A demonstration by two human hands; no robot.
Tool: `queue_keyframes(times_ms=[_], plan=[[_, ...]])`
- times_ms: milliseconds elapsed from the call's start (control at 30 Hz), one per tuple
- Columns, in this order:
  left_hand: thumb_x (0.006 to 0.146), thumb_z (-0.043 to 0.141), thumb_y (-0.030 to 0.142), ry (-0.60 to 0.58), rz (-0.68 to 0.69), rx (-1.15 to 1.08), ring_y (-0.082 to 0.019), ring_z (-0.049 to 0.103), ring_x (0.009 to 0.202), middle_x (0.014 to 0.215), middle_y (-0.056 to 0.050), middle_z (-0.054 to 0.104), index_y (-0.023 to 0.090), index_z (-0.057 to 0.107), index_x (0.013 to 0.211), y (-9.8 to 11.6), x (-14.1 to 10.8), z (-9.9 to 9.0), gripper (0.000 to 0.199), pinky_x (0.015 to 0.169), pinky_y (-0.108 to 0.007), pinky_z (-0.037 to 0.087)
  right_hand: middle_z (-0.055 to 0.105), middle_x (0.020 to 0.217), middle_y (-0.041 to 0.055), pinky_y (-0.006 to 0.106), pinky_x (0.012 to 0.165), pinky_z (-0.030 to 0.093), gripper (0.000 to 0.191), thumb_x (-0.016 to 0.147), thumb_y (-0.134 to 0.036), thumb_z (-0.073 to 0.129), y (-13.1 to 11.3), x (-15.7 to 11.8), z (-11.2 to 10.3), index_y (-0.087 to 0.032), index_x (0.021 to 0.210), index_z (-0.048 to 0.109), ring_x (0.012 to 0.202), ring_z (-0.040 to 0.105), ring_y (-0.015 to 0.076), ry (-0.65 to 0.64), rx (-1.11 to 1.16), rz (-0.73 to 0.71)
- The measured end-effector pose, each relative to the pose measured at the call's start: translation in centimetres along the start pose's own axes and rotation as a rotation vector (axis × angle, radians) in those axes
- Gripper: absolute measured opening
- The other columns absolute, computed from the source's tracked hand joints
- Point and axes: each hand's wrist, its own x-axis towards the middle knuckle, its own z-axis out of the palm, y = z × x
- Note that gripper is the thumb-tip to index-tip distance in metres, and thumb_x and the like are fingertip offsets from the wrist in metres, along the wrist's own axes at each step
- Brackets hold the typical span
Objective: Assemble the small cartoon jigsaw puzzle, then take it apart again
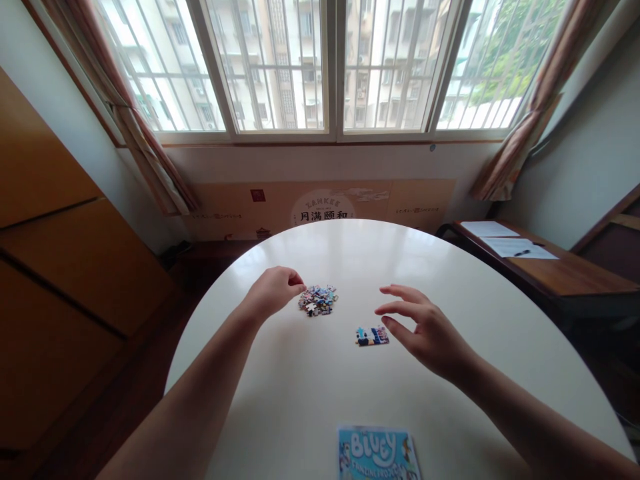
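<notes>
A heap of loose jigsaw puzzle pieces (319, 302) lies near the middle of the white table. At its left edge is my left hand (278, 291), thumb and fingers pinched together; whatever sits between the fingertips is too small to make out. To the right and nearer to me, a small joined section of puzzle (372, 335) lies flat, with blue, dark and pinkish parts. My right hand (425, 328) hovers just beside that section's right end, fingers spread and holding nothing.
A blue "Bluey" picture card or booklet (377, 455) lies at the near edge of the view on the round white table (290, 413). Off to the right, a wooden desk (575, 277) bears papers (520, 248) and a pen. A barred window is beyond.
</notes>
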Motion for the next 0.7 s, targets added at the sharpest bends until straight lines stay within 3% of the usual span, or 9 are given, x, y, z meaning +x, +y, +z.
queue_keyframes(times_ms=[200,300,700], plan=[[0.079,0.062,0.038,-0.036,0.008,0.008,-0.02,0.063,0.071,0.081,-0.004,0.073,0.019,0.073,0.077,1.0,-0.6,-0.4,0.022,0.061,-0.028,0.042,0.061,0.125,0.0048,0.047,0.104,0.047,0.018,0.088,-0.025,0.062,0.2,0.0,-0.2,-0.028,0.099,0.076,0.12,0.056,0.0241,-0.139,-0.017,0.036],[0.078,0.063,0.036,-0.114,0.022,0.044,-0.019,0.063,0.07,0.078,-0.003,0.072,0.02,0.073,0.077,1.2,-0.9,-0.3,0.019,0.059,-0.028,0.04,0.063,0.122,0.0038,0.045,0.103,0.048,0.017,0.088,-0.024,0.063,0.3,-0.1,-0.1,-0.029,0.099,0.075,0.116,0.057,0.0228,-0.186,-0.006,0.044],[0.07,0.066,0.026,-0.177,0.209,0.252,-0.021,0.062,0.078,0.09,-0.005,0.07,0.021,0.072,0.082,1.5,-1.3,0.4,0.014,0.06,-0.027,0.037,0.062,0.121,0.0057,0.042,0.101,0.048,0.019,0.09,-0.026,0.058,0.0,-0.3,0.7,-0.027,0.096,0.075,0.115,0.057,0.0215,-0.213,0.048,0.031]])
